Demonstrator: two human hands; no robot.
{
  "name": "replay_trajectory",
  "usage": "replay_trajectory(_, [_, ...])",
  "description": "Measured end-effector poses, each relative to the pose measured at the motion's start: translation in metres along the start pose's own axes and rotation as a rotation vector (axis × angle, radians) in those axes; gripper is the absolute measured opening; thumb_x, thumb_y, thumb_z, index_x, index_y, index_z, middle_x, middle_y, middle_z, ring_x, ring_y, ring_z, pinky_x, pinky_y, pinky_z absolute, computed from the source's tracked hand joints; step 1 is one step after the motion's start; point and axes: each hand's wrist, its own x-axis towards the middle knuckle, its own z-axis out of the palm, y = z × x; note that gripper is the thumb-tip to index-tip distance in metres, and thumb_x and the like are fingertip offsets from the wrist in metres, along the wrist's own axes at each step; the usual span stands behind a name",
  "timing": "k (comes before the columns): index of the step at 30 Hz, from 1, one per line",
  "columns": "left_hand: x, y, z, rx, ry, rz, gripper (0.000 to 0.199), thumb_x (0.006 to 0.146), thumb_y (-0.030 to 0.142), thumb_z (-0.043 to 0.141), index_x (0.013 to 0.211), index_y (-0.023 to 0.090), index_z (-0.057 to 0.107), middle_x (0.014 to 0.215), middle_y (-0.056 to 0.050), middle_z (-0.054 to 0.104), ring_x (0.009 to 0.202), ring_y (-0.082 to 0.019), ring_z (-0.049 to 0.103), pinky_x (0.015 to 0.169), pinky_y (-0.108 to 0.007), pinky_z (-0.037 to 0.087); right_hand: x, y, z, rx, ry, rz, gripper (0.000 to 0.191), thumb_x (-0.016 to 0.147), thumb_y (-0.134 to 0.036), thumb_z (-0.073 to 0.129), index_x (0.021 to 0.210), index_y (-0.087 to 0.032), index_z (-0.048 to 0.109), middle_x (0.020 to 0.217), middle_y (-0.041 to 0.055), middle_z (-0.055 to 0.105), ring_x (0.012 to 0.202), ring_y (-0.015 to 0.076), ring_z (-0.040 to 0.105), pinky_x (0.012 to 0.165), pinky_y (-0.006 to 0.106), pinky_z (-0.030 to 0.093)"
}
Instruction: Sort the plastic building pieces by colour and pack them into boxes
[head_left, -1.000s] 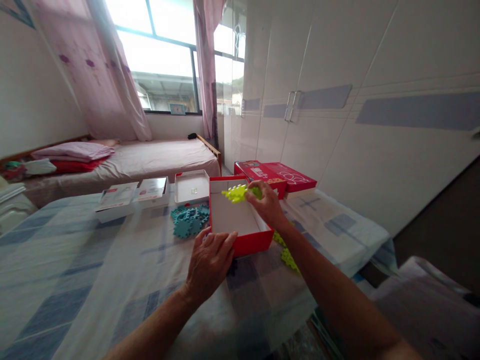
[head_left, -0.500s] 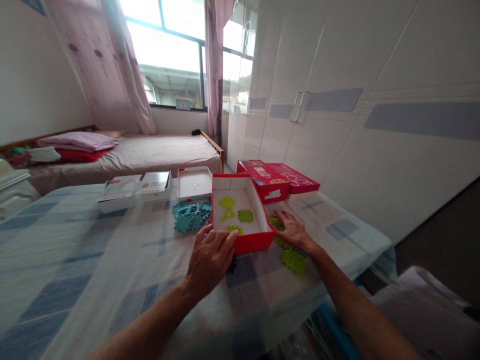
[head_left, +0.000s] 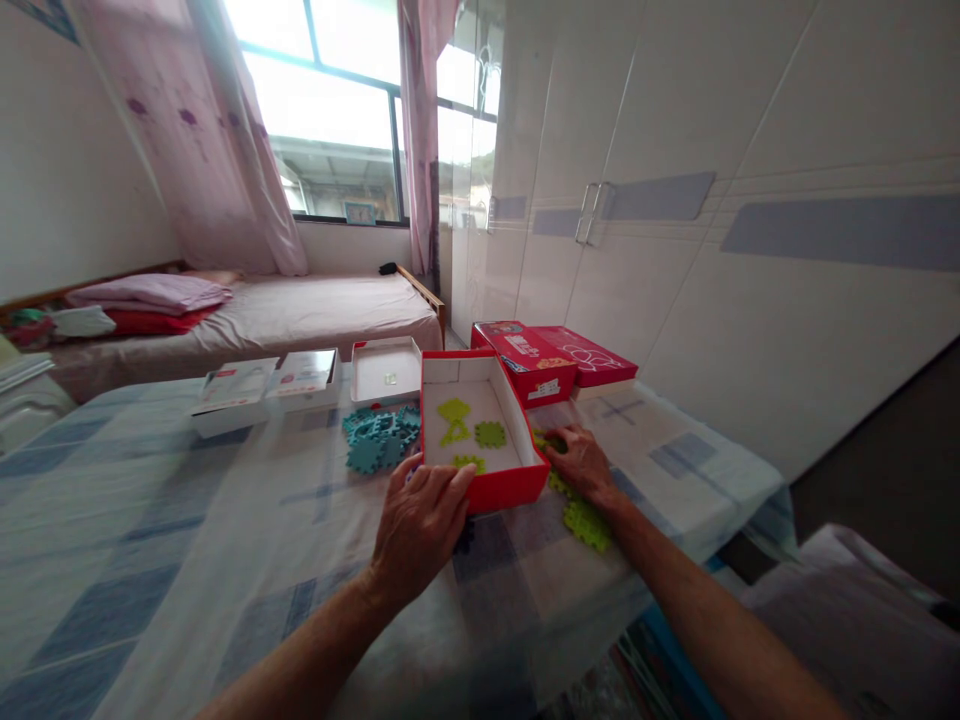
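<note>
A red box with a pale inside stands in the middle of the table, several lime-green toothed pieces lying in it. My left hand grips the box's near left corner, fingers over its front wall. To the right of the box, my right hand has its fingers closed on lime-green pieces lying against the box's side. Nearer to me lie more green pieces. A pile of teal toothed pieces sits left of the box. Dark pieces show partly beside my left hand.
Two white boxes and an open white tray stand at the back left of the table. Behind the box, to the right, are two closed red boxes. A checked cloth covers the table. A bed stands beyond it.
My right hand has shifted slightly down and its fingers have drawn together around the green pieces. The left hand stays on the box. The view has moved a little.
</note>
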Motion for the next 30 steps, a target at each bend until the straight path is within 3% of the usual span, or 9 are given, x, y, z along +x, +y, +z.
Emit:
replay_trajectory(6, [0.001, 0.0, 0.0, -0.012, 0.011, 0.002, 0.025, 0.086, 0.019, 0.049, 0.11, 0.017, 0.058, 0.093, -0.005, 0.064, 0.086, -0.019, 0.054, 0.097, -0.043, 0.033, 0.007, 0.012, 0.002, 0.165, 0.108, 0.062, 0.025, 0.069, -0.033, 0.053, 0.085, -0.018, 0.067, 0.09, 0.007, 0.066, 0.085, 0.0206, 0.058, 0.079, 0.033, 0.043])
replay_trajectory(10, [0.001, 0.0, -0.001, -0.021, 0.01, -0.003, 0.025, 0.087, 0.019, 0.049, 0.11, 0.017, 0.058, 0.094, -0.005, 0.064, 0.086, -0.019, 0.054, 0.097, -0.043, 0.033, 0.015, 0.015, -0.001, 0.353, 0.172, 0.117, 0.031, 0.068, -0.044, 0.054, 0.077, -0.016, 0.065, 0.072, 0.0048, 0.065, 0.065, 0.0175, 0.058, 0.064, 0.031, 0.045])
replay_trajectory(13, [0.001, 0.001, -0.002, -0.019, 0.008, -0.011, 0.025, 0.087, 0.02, 0.048, 0.11, 0.018, 0.058, 0.094, -0.005, 0.064, 0.086, -0.019, 0.055, 0.096, -0.043, 0.034, 0.025, 0.011, -0.009, 0.512, 0.221, 0.116, 0.043, 0.068, -0.054, 0.054, 0.08, -0.014, 0.063, 0.07, 0.0041, 0.064, 0.06, 0.0144, 0.056, 0.057, 0.027, 0.044])
replay_trajectory(18, [0.002, 0.001, -0.002, -0.024, 0.015, -0.007, 0.025, 0.087, 0.02, 0.047, 0.11, 0.018, 0.058, 0.094, -0.006, 0.064, 0.086, -0.019, 0.055, 0.096, -0.042, 0.034, 0.043, -0.019, -0.034, 0.721, 0.26, 0.061, 0.045, 0.067, -0.055, 0.059, 0.084, -0.014, 0.06, 0.07, 0.0018, 0.061, 0.058, 0.0105, 0.051, 0.053, 0.024, 0.042])
replay_trajectory(21, [0.002, 0.001, -0.001, -0.025, 0.01, -0.009, 0.026, 0.087, 0.02, 0.047, 0.111, 0.018, 0.058, 0.094, -0.005, 0.064, 0.086, -0.019, 0.055, 0.096, -0.042, 0.034, 0.046, -0.053, -0.043, 0.822, 0.186, -0.055, 0.038, 0.07, -0.051, 0.06, 0.084, -0.015, 0.061, 0.075, 0.0017, 0.061, 0.064, 0.0117, 0.054, 0.059, 0.025, 0.045])
replay_trajectory(24, [0.002, 0.0, 0.0, -0.021, 0.002, -0.009, 0.026, 0.087, 0.019, 0.048, 0.111, 0.018, 0.057, 0.094, -0.005, 0.064, 0.086, -0.019, 0.055, 0.096, -0.042, 0.034, 0.04, -0.085, -0.045, 0.648, 0.012, -0.231, 0.04, 0.072, -0.048, 0.061, 0.099, -0.018, 0.063, 0.098, 0.0057, 0.063, 0.087, 0.0168, 0.058, 0.074, 0.03, 0.046])
replay_trajectory(26, [0.002, 0.0, 0.0, -0.019, -0.006, -0.008, 0.026, 0.087, 0.019, 0.048, 0.111, 0.018, 0.057, 0.094, -0.005, 0.064, 0.086, -0.019, 0.055, 0.096, -0.042, 0.034, 0.033, -0.094, -0.046, 0.461, -0.04, -0.326, 0.045, 0.074, -0.046, 0.061, 0.111, -0.02, 0.059, 0.113, 0.0074, 0.059, 0.102, 0.0196, 0.055, 0.082, 0.031, 0.044])
replay_trajectory(28, [0.001, 0.0, -0.001, -0.017, -0.012, -0.006, 0.027, 0.086, 0.019, 0.049, 0.112, 0.018, 0.057, 0.094, -0.005, 0.064, 0.087, -0.019, 0.055, 0.096, -0.043, 0.034, 0.023, -0.088, -0.047, 0.302, -0.002, -0.329, 0.045, 0.078, -0.044, 0.057, 0.115, -0.019, 0.057, 0.116, 0.009, 0.058, 0.105, 0.0205, 0.054, 0.084, 0.032, 0.043])
replay_trajectory(30, [0.001, 0.0, -0.001, -0.016, -0.011, -0.005, 0.027, 0.086, 0.019, 0.049, 0.112, 0.018, 0.057, 0.095, -0.005, 0.064, 0.087, -0.019, 0.054, 0.096, -0.042, 0.033, 0.01, -0.067, -0.049, 0.153, 0.031, -0.24, 0.042, 0.081, -0.042, 0.052, 0.115, -0.017, 0.057, 0.112, 0.0108, 0.059, 0.099, 0.0208, 0.057, 0.082, 0.032, 0.044])
